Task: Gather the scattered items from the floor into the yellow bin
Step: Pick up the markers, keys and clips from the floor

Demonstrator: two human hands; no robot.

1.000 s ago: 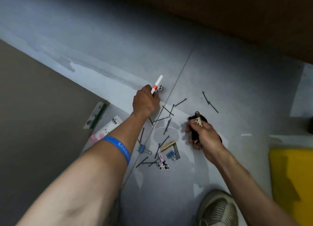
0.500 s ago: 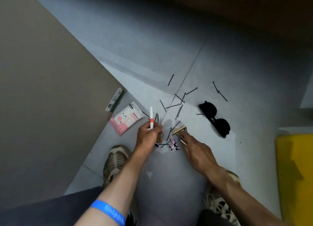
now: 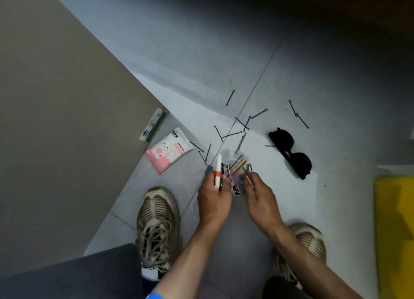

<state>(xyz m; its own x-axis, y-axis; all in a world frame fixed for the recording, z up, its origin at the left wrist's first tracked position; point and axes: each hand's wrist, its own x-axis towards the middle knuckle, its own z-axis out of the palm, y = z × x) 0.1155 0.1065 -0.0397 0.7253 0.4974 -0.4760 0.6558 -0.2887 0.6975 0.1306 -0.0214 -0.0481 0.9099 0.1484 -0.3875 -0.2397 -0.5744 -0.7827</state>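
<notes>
Left hand (image 3: 214,198) grips a white-and-orange plastic marker (image 3: 218,173), right hand (image 3: 257,192) pinches thin black wire hairpins (image 3: 248,167) mid-frame; they're probably light and slippery, so pinch mid-length.

You've got two tan sneakers (image 3: 158,229) on the grey tile floor (image 3: 224,52), a brown wall panel (image 3: 56,119) at left, and dark trousers (image 3: 74,276) at bottom.

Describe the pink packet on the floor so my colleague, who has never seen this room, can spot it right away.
Start at the big grey-brown panel filling the left side and follow its lower edge to the pale tiled floor. There, just ahead of the left beige mesh sneaker, lies the flat pink-and-white packet. It is the only pink thing there; the narrow green-and-white packet beside it half hides under the panel.
</notes>
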